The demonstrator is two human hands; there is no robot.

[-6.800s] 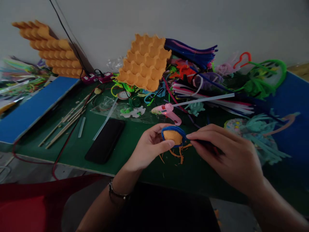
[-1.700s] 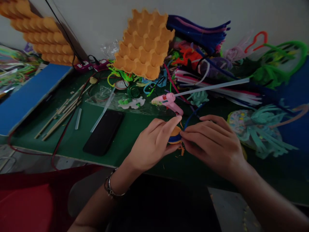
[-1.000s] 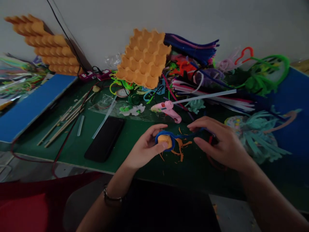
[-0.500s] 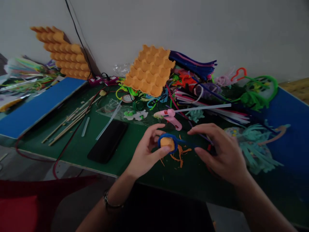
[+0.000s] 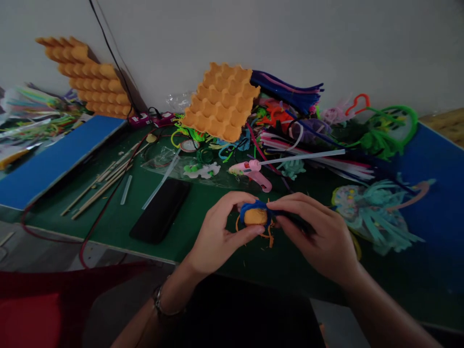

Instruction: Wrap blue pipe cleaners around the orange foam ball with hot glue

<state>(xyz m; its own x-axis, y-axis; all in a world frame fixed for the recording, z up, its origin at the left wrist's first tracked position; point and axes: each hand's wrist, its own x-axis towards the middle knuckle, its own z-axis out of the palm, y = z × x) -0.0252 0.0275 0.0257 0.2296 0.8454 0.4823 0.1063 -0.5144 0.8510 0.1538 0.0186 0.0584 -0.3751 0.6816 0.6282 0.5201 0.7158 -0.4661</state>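
Observation:
Between the thumb and fingers of my left hand (image 5: 217, 232) is a small orange egg-carton cup (image 5: 255, 217). A blue pipe cleaner (image 5: 244, 208) runs around its rim. My right hand (image 5: 321, 234) pinches the pipe cleaner close to the cup's right side, and its fingers hide part of the strand. Torn orange scraps (image 5: 270, 239) lie on the green table just behind the cup. Beyond my hands rests a pink glue gun (image 5: 255, 174) with a long clear glue stick in it.
A black phone (image 5: 160, 211) and several wooden sticks (image 5: 105, 181) lie to the left. An orange egg tray (image 5: 223, 102) leans on piled pipe cleaners at the back. A teal pipe-cleaner bundle (image 5: 389, 220) sits right of my right hand. A dark red cable (image 5: 105, 208) crosses the table's left side.
My right hand has moved left, up to the cup, and now grips the blue pipe cleaner close to it. The strand that stretched between my hands is shorter. The view has shifted slightly.

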